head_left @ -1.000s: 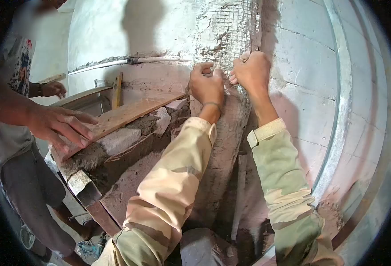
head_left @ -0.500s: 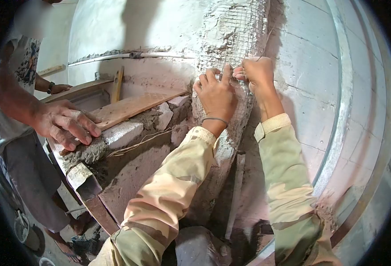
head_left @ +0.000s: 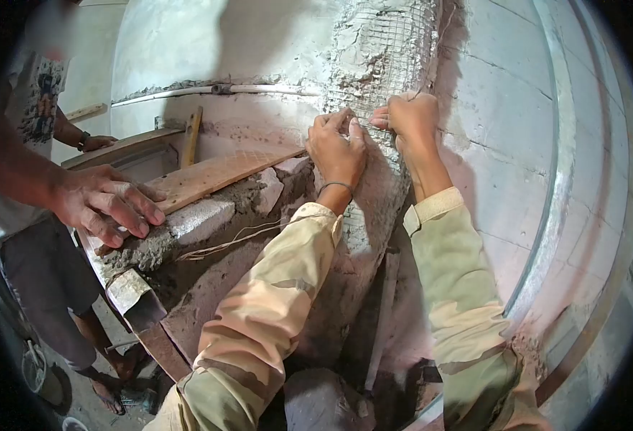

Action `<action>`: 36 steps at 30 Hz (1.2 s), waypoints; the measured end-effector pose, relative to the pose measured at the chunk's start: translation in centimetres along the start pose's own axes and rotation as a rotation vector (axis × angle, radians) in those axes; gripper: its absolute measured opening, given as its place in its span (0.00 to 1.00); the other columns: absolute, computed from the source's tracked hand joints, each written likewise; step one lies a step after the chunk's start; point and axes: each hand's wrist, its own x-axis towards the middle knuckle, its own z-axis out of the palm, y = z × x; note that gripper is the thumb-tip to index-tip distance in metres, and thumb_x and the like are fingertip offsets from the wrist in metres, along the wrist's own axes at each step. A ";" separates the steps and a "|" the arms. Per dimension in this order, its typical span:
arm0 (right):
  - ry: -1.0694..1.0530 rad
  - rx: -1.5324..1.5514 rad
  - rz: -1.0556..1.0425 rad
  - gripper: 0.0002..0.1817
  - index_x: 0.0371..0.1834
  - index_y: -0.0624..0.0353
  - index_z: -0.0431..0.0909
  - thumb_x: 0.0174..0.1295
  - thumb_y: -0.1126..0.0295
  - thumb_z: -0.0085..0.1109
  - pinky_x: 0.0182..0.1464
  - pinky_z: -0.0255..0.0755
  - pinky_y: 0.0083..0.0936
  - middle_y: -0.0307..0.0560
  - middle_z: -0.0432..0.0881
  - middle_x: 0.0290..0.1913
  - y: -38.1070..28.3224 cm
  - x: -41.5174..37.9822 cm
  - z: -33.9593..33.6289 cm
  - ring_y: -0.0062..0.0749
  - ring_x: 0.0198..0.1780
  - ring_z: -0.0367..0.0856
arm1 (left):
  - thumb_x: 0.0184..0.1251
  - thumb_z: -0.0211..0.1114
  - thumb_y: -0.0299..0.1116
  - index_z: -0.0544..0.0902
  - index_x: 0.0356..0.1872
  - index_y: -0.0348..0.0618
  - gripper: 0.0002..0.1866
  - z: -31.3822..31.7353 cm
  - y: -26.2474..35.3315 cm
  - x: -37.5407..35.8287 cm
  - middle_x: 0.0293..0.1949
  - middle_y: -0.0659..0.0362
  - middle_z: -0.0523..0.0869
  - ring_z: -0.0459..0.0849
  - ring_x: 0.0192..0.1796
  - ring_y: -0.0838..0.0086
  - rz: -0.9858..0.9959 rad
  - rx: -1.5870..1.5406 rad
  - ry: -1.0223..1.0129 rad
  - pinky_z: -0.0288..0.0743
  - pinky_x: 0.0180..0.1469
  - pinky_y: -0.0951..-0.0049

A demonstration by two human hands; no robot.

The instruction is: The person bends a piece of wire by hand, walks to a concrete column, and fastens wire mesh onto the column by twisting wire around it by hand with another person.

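A rough column [head_left: 381,43] stands before me, its plaster partly covered by a wire mesh [head_left: 392,30]. My left hand [head_left: 336,149] is at the column's left side, fingers curled and closed; what they hold, if anything, is hidden. On the mesh's right edge my right hand [head_left: 412,118] is closed in a pinch on a thin wire, part of which rises above the fist along the column. Both hands are close together, with a small gap between them. Several loose thin wires [head_left: 219,248] trail from the broken masonry ledge [head_left: 205,219] towards my left forearm.
At the left, another person's hand [head_left: 112,205] rests on a wooden board [head_left: 216,179] lying over the ledge. A white pipe [head_left: 270,89] runs along the back wall. At the right, a metal strip [head_left: 562,169] stands against the wall. A bucket [head_left: 42,373] is on the floor.
My left hand has shifted slightly left and down, and its fingers, spread over the mesh before, are now curled together. My right hand has stayed nearly in place. The other person's hand has hardly moved.
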 end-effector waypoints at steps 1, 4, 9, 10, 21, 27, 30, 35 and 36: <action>-0.016 -0.005 -0.012 0.06 0.31 0.77 0.76 0.62 0.84 0.50 0.24 0.84 0.27 0.64 0.84 0.28 0.1 0.2 0.0 0.40 0.23 0.87 | 0.63 0.69 0.38 0.89 0.51 0.48 0.16 0.2 -0.1 0.0 0.45 0.55 0.83 0.81 0.52 0.58 -0.062 -0.061 -0.024 0.68 0.60 0.55; -0.046 0.004 -0.010 0.04 0.34 0.75 0.76 0.66 0.83 0.53 0.27 0.85 0.27 0.64 0.85 0.31 0.4 -0.1 -0.8 0.40 0.26 0.88 | 0.64 0.71 0.31 0.91 0.46 0.44 0.11 0.7 -0.1 0.2 0.43 0.53 0.86 0.86 0.42 0.64 0.006 -0.063 0.110 0.80 0.48 0.65; -0.046 0.134 0.045 0.06 0.37 0.73 0.76 0.70 0.79 0.55 0.30 0.85 0.25 0.63 0.86 0.33 1.2 0.0 -1.7 0.40 0.28 0.89 | 0.62 0.73 0.31 0.91 0.47 0.45 0.13 0.4 0.0 0.8 0.42 0.54 0.87 0.85 0.40 0.66 0.048 -0.094 0.037 0.80 0.46 0.67; -0.052 0.161 0.040 0.06 0.37 0.74 0.76 0.70 0.79 0.55 0.29 0.85 0.25 0.63 0.86 0.33 1.3 0.0 -1.7 0.40 0.28 0.89 | 0.61 0.74 0.31 0.91 0.48 0.46 0.13 0.4 0.0 0.8 0.42 0.54 0.87 0.85 0.39 0.66 0.042 -0.096 0.019 0.80 0.46 0.67; -0.049 -0.152 -0.068 0.07 0.36 0.74 0.78 0.69 0.79 0.55 0.22 0.82 0.28 0.58 0.85 0.26 0.6 -0.3 -1.1 0.39 0.23 0.87 | 0.60 0.75 0.32 0.92 0.47 0.45 0.14 0.7 -0.4 1.2 0.42 0.55 0.88 0.86 0.38 0.69 0.012 -0.080 0.031 0.81 0.44 0.69; -0.049 -0.100 -0.056 0.07 0.35 0.75 0.79 0.68 0.79 0.58 0.23 0.83 0.28 0.60 0.85 0.28 0.5 -0.4 -1.4 0.38 0.23 0.87 | 0.60 0.76 0.32 0.92 0.48 0.45 0.14 0.2 0.0 1.2 0.42 0.55 0.87 0.86 0.39 0.68 -0.008 -0.066 0.009 0.81 0.44 0.68; -0.041 -0.109 -0.077 0.07 0.37 0.76 0.79 0.69 0.79 0.57 0.24 0.83 0.27 0.60 0.85 0.29 0.5 -0.6 -1.1 0.37 0.24 0.87 | 0.61 0.76 0.31 0.92 0.48 0.45 0.14 0.2 -0.1 1.3 0.42 0.54 0.87 0.86 0.39 0.66 -0.016 -0.083 0.011 0.81 0.44 0.67; 0.009 0.129 -0.040 0.07 0.38 0.80 0.76 0.68 0.82 0.56 0.22 0.84 0.28 0.62 0.85 0.26 1.5 -0.8 -0.4 0.40 0.22 0.88 | 0.60 0.76 0.31 0.91 0.48 0.44 0.14 0.3 -0.2 1.6 0.40 0.53 0.87 0.87 0.39 0.65 -0.038 -0.114 -0.006 0.81 0.43 0.67; 0.011 0.132 -0.044 0.07 0.38 0.80 0.76 0.68 0.82 0.56 0.22 0.84 0.28 0.62 0.85 0.26 1.6 -0.9 -0.3 0.40 0.22 0.88 | 0.60 0.76 0.30 0.91 0.48 0.44 0.14 0.3 -0.2 1.8 0.40 0.54 0.87 0.87 0.38 0.65 -0.022 -0.143 -0.004 0.81 0.43 0.67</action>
